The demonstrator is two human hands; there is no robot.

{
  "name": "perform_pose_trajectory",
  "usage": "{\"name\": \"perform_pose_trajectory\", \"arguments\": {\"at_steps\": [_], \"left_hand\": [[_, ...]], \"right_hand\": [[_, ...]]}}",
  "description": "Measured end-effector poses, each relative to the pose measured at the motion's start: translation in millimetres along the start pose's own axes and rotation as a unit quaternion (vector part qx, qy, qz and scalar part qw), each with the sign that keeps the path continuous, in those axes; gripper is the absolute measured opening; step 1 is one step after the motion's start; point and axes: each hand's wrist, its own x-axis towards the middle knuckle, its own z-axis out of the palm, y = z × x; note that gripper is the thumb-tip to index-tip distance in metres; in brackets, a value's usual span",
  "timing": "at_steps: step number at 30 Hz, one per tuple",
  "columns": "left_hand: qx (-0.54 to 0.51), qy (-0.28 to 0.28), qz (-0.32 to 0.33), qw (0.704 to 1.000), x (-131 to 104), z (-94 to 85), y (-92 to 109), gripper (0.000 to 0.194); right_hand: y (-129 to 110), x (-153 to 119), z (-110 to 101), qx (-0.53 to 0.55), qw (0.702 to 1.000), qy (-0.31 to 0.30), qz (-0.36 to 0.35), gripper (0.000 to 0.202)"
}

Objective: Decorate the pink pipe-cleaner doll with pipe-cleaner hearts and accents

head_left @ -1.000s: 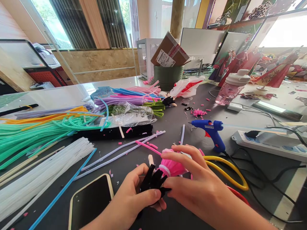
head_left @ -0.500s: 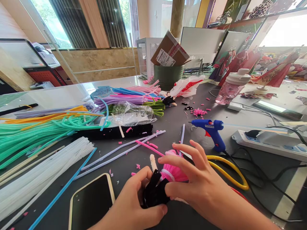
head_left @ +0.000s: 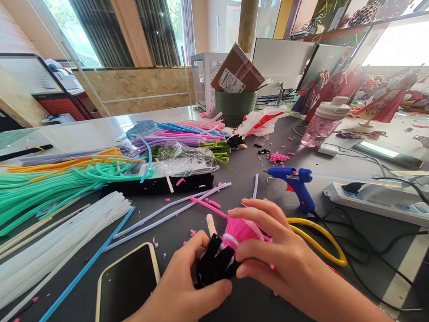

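Observation:
A small figure made of fuzzy stems lies between my hands, with a black top, a pink flared part, a pale band between them and a cream stub pointing up. My left hand wraps round the black part, thumb below and fingers behind. My right hand grips the figure's right side where pink meets black, its upper fingers stretched over the pink part. Part of the figure is hidden by my fingers.
A phone lies left of my hands. Beyond are a blue glue gun, lilac stems, a yellow loop, a power strip and a pink bottle. Bundles of coloured stems fill the left side.
The figure has turned slightly, showing more of its pink part and black strands. My right hand has shifted a little down and right, its fingers closer together.

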Motion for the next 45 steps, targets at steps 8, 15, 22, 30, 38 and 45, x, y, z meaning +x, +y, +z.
{"name": "perform_pose_trajectory", "arguments": {"at_steps": [8, 15, 22, 30, 38, 45], "left_hand": [[-0.261, 0.002, -0.066, 0.963, 2.5, -8.1, 15.4, 0.033], [-0.301, -0.005, -0.089, 0.949, -6.5, -18.4, 41.3, 0.031], [-0.277, -0.111, -0.082, 0.951, -11.5, -19.2, 63.5, 0.040], [-0.181, 0.055, 0.082, 0.978, -3.4, -21.8, 67.7, 0.022], [-0.082, 0.088, 0.085, 0.989, 4.3, -21.6, 54.9, 0.019], [-0.074, -0.030, 0.094, 0.992, 21.5, -6.4, 55.4, 0.043]], "right_hand": [[9.5, -7.3, -3.4, 0.027, 0.997, 0.047, 0.054, 0.034], [6.7, -6.5, -1.3, 0.011, 0.997, 0.046, 0.063, 0.056], [0.8, 2.3, 7.6, 0.090, 0.977, 0.179, 0.076, 0.027], [-1.3, 4.9, -0.2, 0.458, 0.815, 0.106, 0.338, 0.035], [-6.3, 10.0, -5.7, 0.647, 0.666, 0.103, 0.356, 0.041], [-8.0, 12.8, -7.3, 0.711, 0.606, 0.108, 0.341, 0.031]]}}
